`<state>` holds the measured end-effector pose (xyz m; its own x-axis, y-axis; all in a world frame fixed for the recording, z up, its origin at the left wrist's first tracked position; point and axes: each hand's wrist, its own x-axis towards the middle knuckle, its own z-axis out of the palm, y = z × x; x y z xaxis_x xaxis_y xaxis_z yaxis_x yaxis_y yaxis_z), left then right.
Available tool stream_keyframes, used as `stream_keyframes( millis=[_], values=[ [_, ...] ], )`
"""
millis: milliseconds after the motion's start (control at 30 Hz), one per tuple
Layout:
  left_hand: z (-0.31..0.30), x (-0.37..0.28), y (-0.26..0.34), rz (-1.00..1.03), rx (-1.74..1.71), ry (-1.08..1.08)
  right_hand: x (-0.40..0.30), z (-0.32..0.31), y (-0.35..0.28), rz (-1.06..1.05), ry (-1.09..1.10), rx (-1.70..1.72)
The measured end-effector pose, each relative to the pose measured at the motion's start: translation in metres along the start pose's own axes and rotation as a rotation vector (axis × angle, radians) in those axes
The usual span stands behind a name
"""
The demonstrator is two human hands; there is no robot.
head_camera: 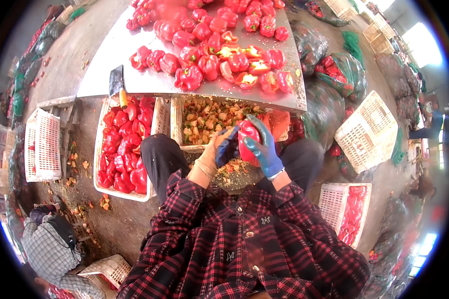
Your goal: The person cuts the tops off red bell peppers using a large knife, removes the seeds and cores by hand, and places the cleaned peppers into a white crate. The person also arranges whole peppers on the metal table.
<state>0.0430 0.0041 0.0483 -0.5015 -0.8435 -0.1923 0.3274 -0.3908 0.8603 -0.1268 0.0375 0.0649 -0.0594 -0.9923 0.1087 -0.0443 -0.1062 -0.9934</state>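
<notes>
My right hand (263, 147), in a blue coated glove, grips a red bell pepper (248, 138) above my lap. My left hand (223, 144), also gloved, is at the pepper's left side with its fingers curled; whether it holds anything is hidden. Below and beyond the hands, a crate (176, 123) holds cut pepper cores (213, 116). To its left, red peppers (125, 149) fill a white plastic crate (148, 192). A wide-bladed knife (116, 80) with a yellow handle lies at the metal table's (97, 80) front edge, its handle jutting over the crate.
Whole and cut red peppers (209, 67) are heaped on the table. Bulging mesh sacks (323, 112) and a tilted crate (366, 130) stand at right. Another pepper-filled crate (331, 205) is behind on the right. A person (50, 246) crouches at lower left. Scraps litter the floor.
</notes>
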Motion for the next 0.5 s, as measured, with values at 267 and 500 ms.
stream_keyframes(
  millis=[267, 500],
  values=[
    [0.038, -0.008, 0.018, -0.020, -0.090, 0.019, -0.028, -0.026, 0.003, -0.111, -0.093, 0.070],
    [0.028, -0.014, 0.004, -0.107, -0.494, -0.129, -0.027, -0.015, 0.032, 0.335, 0.061, 0.634]
  ],
)
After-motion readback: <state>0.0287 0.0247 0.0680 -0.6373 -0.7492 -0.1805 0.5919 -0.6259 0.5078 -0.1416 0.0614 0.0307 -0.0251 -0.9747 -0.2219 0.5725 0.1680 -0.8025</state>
